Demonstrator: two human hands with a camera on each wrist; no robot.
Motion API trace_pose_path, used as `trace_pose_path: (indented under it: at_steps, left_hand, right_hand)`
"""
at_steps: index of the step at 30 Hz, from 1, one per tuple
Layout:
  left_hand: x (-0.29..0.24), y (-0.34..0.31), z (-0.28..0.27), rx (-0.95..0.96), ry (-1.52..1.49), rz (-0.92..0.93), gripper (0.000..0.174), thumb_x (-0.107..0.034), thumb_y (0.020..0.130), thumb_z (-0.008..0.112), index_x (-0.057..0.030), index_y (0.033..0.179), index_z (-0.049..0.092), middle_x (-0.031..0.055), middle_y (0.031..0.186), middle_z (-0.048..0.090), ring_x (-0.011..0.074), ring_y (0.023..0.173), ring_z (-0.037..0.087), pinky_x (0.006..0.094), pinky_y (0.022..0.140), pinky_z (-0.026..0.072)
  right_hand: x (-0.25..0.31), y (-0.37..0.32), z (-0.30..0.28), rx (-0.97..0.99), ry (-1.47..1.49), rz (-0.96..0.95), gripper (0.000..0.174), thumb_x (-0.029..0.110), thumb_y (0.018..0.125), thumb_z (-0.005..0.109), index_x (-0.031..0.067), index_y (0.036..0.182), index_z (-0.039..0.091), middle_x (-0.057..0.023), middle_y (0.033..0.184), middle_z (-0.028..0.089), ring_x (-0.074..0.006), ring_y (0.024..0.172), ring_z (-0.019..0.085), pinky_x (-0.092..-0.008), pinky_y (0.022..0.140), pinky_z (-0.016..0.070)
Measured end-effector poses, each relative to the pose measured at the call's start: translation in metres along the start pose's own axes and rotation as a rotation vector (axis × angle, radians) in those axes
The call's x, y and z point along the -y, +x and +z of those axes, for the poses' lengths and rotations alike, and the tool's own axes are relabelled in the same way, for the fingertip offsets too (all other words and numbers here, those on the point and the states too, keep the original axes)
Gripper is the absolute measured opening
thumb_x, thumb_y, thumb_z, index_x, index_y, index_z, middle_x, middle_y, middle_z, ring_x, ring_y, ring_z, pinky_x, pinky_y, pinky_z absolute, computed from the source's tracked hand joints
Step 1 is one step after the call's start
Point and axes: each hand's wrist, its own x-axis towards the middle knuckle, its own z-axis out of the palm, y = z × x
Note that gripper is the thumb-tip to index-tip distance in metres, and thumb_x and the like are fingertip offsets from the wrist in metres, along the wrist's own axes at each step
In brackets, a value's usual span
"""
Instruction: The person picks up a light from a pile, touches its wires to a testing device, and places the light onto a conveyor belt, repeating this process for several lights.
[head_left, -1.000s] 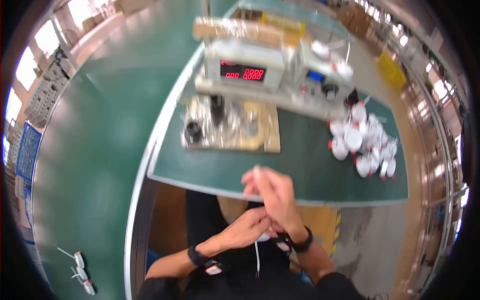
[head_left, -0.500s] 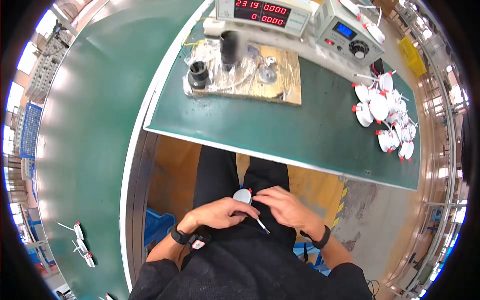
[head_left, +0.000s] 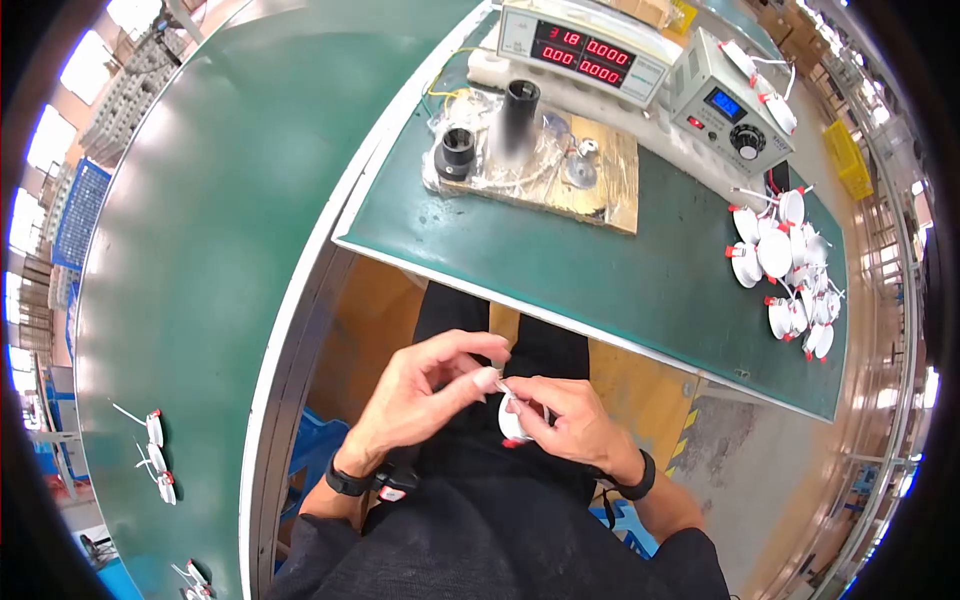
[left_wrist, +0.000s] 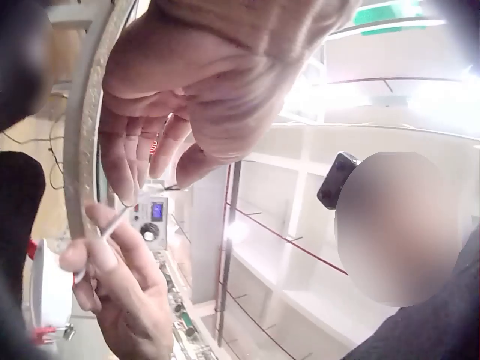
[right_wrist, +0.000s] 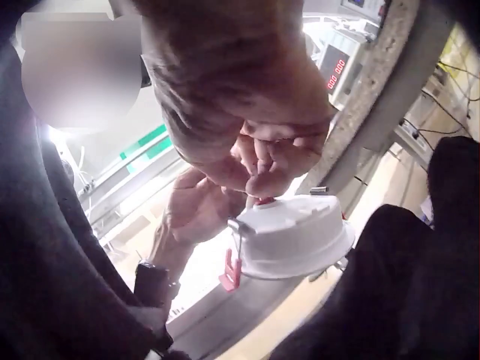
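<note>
White cable (left_wrist: 115, 222) pinched in the right grip (left_wrist: 124, 289) below the left grip (left_wrist: 199, 90), beside a red-clipped white fitting (left_wrist: 52, 291)

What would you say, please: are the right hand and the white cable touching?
Touching: the left wrist view shows the right hand pinching the white cable between its thumb and fingers.
</note>
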Motion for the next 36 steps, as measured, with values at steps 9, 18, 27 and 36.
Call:
trace_pose_path:
  at_steps: [9, 18, 27, 36]
  left_hand:
    - [-0.013, 0.016, 0.002, 0.189, -0.374, 0.033, 0.031, -0.020, 0.105, 0.057, 0.0053, 0.116, 0.069, 0.0093, 0.090, 0.072, 0.0129, 0.076, 0.068, 0.0265, 0.070, 0.0575]
    - [-0.024, 0.035, 0.000, 0.235, -0.558, -0.013, 0.033, -0.022, 0.105, 0.053, 0.0062, 0.113, 0.068, 0.0095, 0.095, 0.069, 0.0110, 0.078, 0.066, 0.0221, 0.055, 0.0477]
    - [-0.017, 0.061, 0.034, 0.144, -0.771, -0.150, 0.024, -0.023, 0.105, 0.056, -0.0016, 0.110, 0.067, 0.0004, 0.087, 0.066, 0.0061, 0.074, 0.058, 0.0231, 0.070, 0.0497]
    - [-0.015, 0.087, 0.051, 0.185, -0.379, 0.079, 0.054, -0.023, 0.106, 0.052, -0.0028, 0.154, 0.036, 0.0129, 0.139, 0.056, 0.0174, 0.121, 0.056, 0.0338, 0.106, 0.0439]
  right_hand:
    - [0.048, 0.020, -0.018, -0.010, -0.008, -0.055, 0.015, 0.012, 0.094, 0.069, 0.0012, 0.104, 0.067, -0.0106, 0.074, 0.070, -0.0202, 0.063, 0.069, -0.0294, 0.058, 0.0523]
    - [0.058, 0.030, -0.039, 0.034, 0.197, 0.203, 0.017, 0.013, 0.102, 0.059, -0.0012, 0.108, 0.067, -0.0069, 0.068, 0.067, -0.0125, 0.061, 0.065, -0.0263, 0.057, 0.0501]
    - [0.055, 0.039, -0.039, -0.181, 0.415, 0.240, 0.026, 0.019, 0.105, 0.052, 0.0015, 0.091, 0.064, -0.0020, 0.059, 0.062, -0.0027, 0.048, 0.044, -0.0213, 0.046, 0.0330]
    - [0.045, 0.066, -0.069, -0.446, 0.543, 0.321, 0.034, 0.028, 0.107, 0.049, 0.0022, 0.088, 0.062, -0.0035, 0.060, 0.062, -0.0016, 0.046, 0.044, -0.0200, 0.043, 0.0307]
